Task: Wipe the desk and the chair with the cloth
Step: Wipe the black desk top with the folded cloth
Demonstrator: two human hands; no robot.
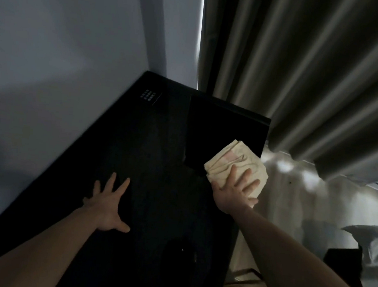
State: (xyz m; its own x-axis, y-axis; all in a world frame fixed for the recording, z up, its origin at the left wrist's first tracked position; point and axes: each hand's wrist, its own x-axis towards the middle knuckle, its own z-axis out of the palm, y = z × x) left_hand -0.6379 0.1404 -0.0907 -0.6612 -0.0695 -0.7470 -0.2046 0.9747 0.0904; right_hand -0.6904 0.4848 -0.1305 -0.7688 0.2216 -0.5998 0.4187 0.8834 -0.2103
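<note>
— Where have we got the cloth [236,164]?

— Folded into a pale pad on the right side of the black desk [161,141], near its right edge, part of it reaching past that edge. Our right hand [236,188] lies flat on top of it, fingers straight and spread, pressing rather than gripping.

— And the left hand [108,207]?

— Planted on the desk nearer us and to the left, well apart from the cloth. Fingers splayed wide, holding nothing; it looks like a brace.

— How will the cloth behave under us?

— Soft and light, we judge. The layers show at its far end, so it will likely bunch or unfold if we drag by one corner. A flat palm over the middle should keep the folds together and spread the pressure.

— The surface?

— Dark and glossy, so probably slick; the pad should slide easily, and with the edge so close it could slip off toward the curtain [302,73] side.

— The chair?

— We cannot make one out in this view.
</note>
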